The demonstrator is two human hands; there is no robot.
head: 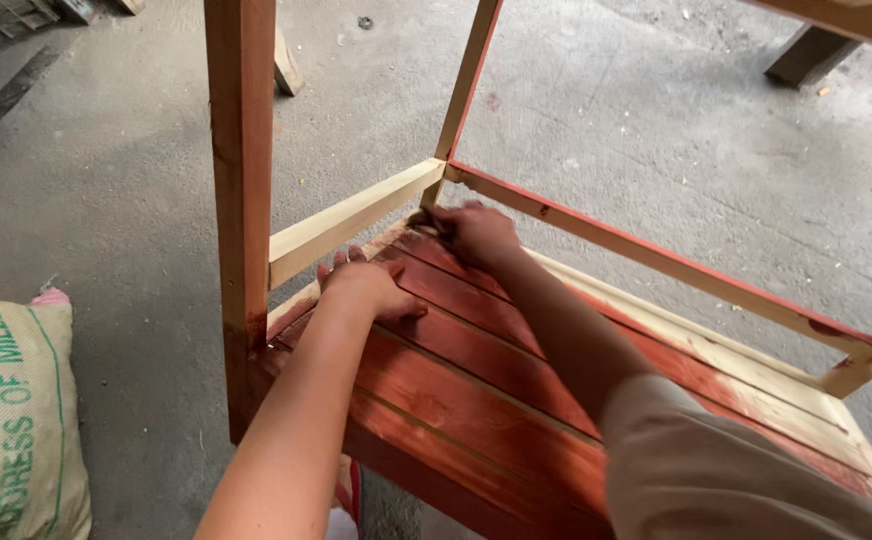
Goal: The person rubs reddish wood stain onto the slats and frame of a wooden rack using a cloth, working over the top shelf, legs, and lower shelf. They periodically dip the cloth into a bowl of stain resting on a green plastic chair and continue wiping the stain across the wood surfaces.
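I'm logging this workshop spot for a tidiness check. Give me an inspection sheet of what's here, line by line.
Surface: slatted wooden panel, stained red-brown over most slats; the far edge strip is bare pale wood.
Job's things: wooden frame of posts and rails; near post partly stained at its foot, cross rail bare. A dark rag or pad sits at the far corner, too small to tell which.
Clutter: printed woven sack on the floor at left.
Hands: left hand lies flat on the slats; right hand presses at the corner by the rag.
Cables: nothing seen.
Surroundings: grey concrete floor, wood offcut at upper right.
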